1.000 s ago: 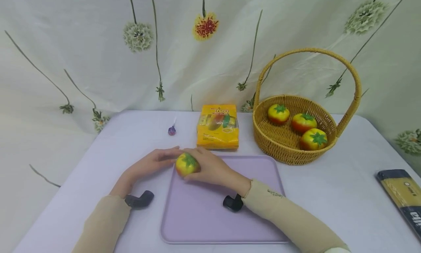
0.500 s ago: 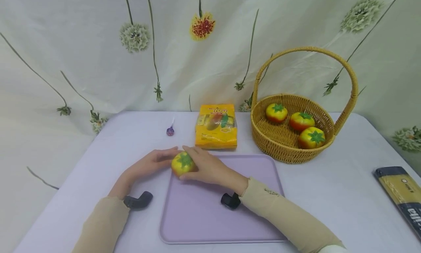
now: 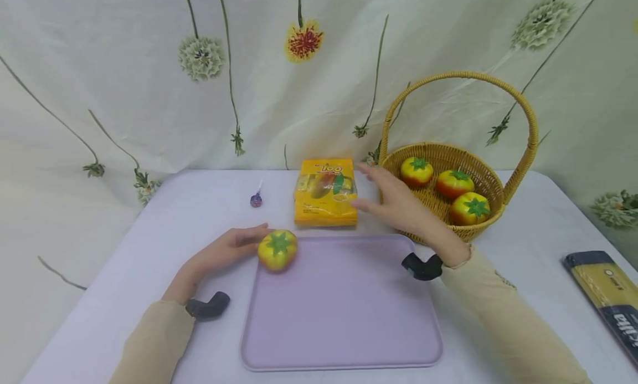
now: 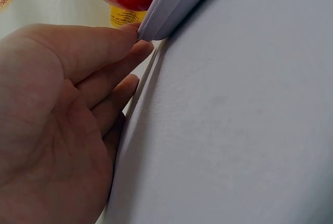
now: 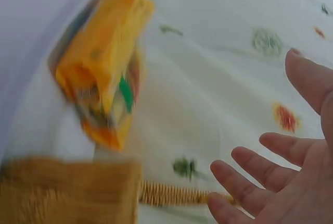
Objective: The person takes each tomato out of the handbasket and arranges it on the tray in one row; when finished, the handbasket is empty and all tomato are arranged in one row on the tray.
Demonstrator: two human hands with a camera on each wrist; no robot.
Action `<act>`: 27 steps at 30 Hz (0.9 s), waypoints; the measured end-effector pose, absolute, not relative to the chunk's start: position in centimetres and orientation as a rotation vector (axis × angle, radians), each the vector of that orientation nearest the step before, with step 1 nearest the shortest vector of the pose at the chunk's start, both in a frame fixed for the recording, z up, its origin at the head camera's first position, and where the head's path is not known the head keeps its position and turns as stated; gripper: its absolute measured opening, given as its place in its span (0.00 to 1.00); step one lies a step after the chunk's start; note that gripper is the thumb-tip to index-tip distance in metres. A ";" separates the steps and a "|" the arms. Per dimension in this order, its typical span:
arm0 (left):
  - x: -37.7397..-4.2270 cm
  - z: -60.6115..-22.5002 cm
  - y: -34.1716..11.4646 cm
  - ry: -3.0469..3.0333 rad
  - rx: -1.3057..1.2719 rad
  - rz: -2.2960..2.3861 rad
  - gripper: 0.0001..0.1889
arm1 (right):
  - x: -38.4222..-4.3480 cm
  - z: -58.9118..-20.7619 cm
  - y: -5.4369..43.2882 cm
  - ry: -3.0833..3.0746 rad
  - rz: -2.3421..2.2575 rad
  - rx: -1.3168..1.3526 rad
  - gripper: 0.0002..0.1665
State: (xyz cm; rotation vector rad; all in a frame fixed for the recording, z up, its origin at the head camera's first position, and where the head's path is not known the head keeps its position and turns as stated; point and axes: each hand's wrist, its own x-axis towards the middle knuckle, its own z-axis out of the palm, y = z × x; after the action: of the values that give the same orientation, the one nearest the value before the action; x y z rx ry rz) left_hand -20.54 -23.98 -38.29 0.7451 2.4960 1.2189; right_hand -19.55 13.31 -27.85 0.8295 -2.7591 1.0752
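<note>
A backdrop cloth (image 3: 149, 123), softly creased and printed with long-stemmed flower heads, hangs behind a table (image 3: 488, 317) covered in pale, smooth material. On the table lies a flat lilac tray (image 3: 344, 301), rectangular with rounded corners and a low raised rim. To its upper right stands a basket (image 3: 478, 172) of golden wickerwork, round-walled and with a tall arched handle; it contains three similar fruits, (image 3: 454, 184) unchanged in number since the earlier frames. At the far right is a long packet, (image 3: 605, 292) tan and dark blue. Behind the tray, a glossy yellow bag (image 3: 326, 193) bears a mango picture.

The right hand (image 3: 399, 204) shows the chief change: half a second ago it clasped a fruit at the tray's upper left corner, whereas now — grip released, fingers extended and apart — it is between bag and basket, overlapping the basket's left side. The left hand (image 3: 226, 248) has kept its place, fingers extended, thumb tip at that same corner. Just beside it sits the loose fruit, (image 3: 277, 251) round, shiny, yellow shading to red under a green star-shaped calyx. Smallest is a purple-headed lollipop (image 3: 256, 200) beyond the left hand.
</note>
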 end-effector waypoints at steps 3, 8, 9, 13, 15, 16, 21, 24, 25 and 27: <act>-20.5 -38.3 -24.0 2.492 0.742 1.223 0.19 | -19.9 -27.1 16.9 -2.755 1.081 0.713 0.42; -20.5 -38.3 -24.0 2.488 0.745 1.232 0.19 | -20.2 -26.6 22.6 -2.741 1.162 0.509 0.42; -20.5 -38.3 -24.0 2.490 0.740 1.233 0.19 | -20.2 -26.7 23.6 -2.734 1.199 0.469 0.42; -20.4 -38.3 -23.9 2.493 0.725 1.241 0.19 | -20.6 -27.9 27.3 -2.693 1.357 0.268 0.43; -20.4 -38.4 -24.0 2.490 0.725 1.247 0.19 | -20.7 -28.8 28.5 -2.662 1.417 0.195 0.43; -20.4 -38.4 -24.0 2.487 0.727 1.251 0.19 | -20.8 -29.2 29.0 -2.652 1.436 0.156 0.43; -20.5 -38.7 -24.2 2.473 0.750 1.258 0.18 | -20.7 -30.9 30.2 -2.628 1.470 0.092 0.43; -20.5 -38.6 -24.1 2.482 0.762 1.250 0.18 | -20.8 -31.4 30.3 -2.597 1.462 0.125 0.42; -20.5 -38.5 -24.1 2.489 0.766 1.246 0.18 | -20.9 -31.7 30.4 -2.584 1.458 0.109 0.41; -20.5 -38.4 -24.1 2.494 0.770 1.243 0.18 | -20.9 -31.7 30.5 -2.572 1.458 0.115 0.41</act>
State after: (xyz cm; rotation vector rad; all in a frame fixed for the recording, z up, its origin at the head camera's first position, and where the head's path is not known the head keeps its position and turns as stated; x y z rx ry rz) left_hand -20.54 -24.11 -38.45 0.7705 2.4944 1.2425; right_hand -20.94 30.45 -31.70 0.1154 -2.5724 1.4584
